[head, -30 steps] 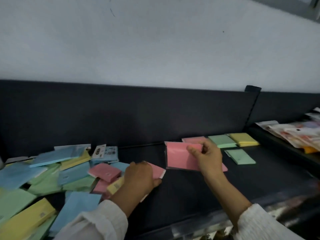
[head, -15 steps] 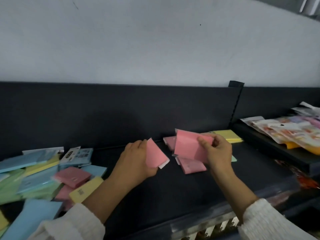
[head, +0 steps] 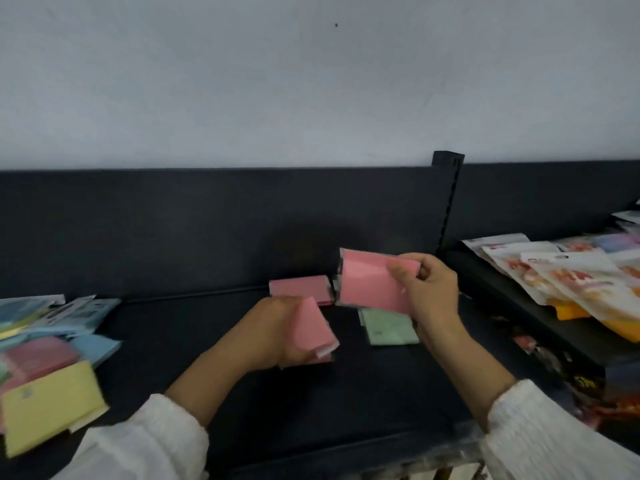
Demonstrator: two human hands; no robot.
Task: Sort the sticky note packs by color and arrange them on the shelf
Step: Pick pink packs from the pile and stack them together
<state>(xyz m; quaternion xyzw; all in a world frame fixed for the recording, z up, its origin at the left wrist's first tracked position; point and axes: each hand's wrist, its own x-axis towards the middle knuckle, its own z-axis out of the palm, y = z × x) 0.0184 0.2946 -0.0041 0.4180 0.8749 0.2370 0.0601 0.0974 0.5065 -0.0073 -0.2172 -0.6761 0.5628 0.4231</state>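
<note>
Head view: the pink-sorting step is judged to be in hand. A flat pink sticky note pack in clear wrap [head: 367,282] is pinched between thumb and fingers of the right hand [head: 429,296] and held raised over the far middle of the dark shelf [head: 346,403]. Whether a second pack is hidden behind it cannot be told. Another pink wrapped pack [head: 315,327] is gripped in the left hand [head: 277,334], just left of the first and nearer.

For the next move, both would need to be laid squarely on the pink stack [head: 299,289] lying far, by the back panel [head: 207,230].

Counted: two pink packs in hand, one pink stack laid down, and one pale green pack [head: 388,327] flat beneath the right hand. In the unsorted heap [head: 52,341] at left, one large yellow pack [head: 48,407] and one blurred pink pack [head: 38,355] are made out among several blue packs [head: 97,348]. A firmer count is prevented by blur.
</note>
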